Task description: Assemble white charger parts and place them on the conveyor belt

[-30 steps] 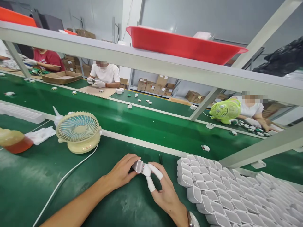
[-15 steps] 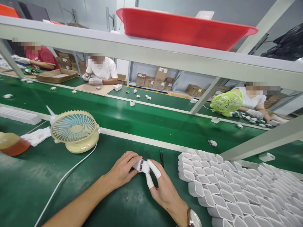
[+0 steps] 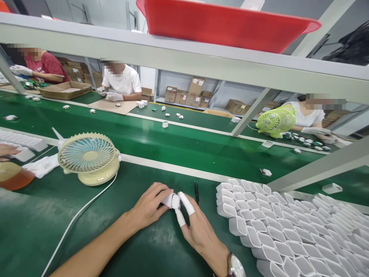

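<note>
Both my hands meet on a small white plastic shell (image 3: 170,200) low in the middle of the green bench. My left hand (image 3: 150,206) wraps its fingers round the shell's left end. My right hand (image 3: 196,227), with white finger cots on thumb and forefinger, pinches the shell's right end. A wristwatch (image 3: 238,266) sits on my right wrist. Black tweezers (image 3: 196,191) lie just beyond my right forefinger. To the right, several empty white shells (image 3: 259,227) stand packed in rows.
A cream desk fan (image 3: 88,158) with a white cable (image 3: 72,223) stands at left, beside a white cloth (image 3: 40,166) and an orange-filled bottle (image 3: 13,176). Green conveyor belt (image 3: 173,142) carries small parts. Co-workers sit across it. A red bin (image 3: 225,23) rests on the overhead shelf.
The camera has tilted slightly, shifting the scene up. My hands keep the shell between them, turning it a little. Another person's fingers have appeared at the far left edge.
</note>
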A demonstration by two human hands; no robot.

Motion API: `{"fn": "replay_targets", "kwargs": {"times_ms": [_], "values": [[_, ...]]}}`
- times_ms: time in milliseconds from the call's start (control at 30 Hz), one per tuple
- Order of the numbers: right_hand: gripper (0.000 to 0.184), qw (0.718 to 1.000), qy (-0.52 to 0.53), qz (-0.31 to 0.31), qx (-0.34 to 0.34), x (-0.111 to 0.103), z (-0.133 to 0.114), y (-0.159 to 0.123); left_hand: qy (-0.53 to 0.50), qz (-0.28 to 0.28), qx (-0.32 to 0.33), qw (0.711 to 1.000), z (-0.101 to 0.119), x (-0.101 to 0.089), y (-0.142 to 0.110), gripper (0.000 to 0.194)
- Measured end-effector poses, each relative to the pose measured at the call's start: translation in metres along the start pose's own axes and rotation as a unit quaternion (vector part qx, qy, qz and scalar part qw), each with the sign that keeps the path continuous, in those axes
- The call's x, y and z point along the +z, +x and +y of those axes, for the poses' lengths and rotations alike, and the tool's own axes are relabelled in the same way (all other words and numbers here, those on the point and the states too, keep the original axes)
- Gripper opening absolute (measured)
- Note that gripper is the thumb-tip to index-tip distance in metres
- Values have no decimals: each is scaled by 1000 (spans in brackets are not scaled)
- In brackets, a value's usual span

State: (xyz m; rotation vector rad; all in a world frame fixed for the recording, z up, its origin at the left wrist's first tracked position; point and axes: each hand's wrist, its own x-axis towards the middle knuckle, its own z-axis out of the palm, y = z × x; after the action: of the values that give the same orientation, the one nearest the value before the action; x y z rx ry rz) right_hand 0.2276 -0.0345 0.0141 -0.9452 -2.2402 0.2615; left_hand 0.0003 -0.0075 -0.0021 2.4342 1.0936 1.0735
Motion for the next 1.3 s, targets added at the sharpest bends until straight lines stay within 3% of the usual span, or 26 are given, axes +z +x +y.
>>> {"fn": "replay_targets", "kwargs": {"times_ms": [400,567,833,1033,1300], "values": [[67,998,57,8,30,-3,-2,5,-99,-67,-53,991,8,-5,-1,47],[62,994,93,-15,57,2,5,3,-94,-105,-58,988,10,-7,2,35],[50,992,115,-13,54,5,6,1,-89,-70,-113,987,1,-3,-3,30],[51,995,99,-5,30,6,10,-1,-127,-34,-17,991,-4,0,-2,12],[46,996,91,-1,16,6,13,-1,-97,-29,3,995,-2,-1,0,12]]}}
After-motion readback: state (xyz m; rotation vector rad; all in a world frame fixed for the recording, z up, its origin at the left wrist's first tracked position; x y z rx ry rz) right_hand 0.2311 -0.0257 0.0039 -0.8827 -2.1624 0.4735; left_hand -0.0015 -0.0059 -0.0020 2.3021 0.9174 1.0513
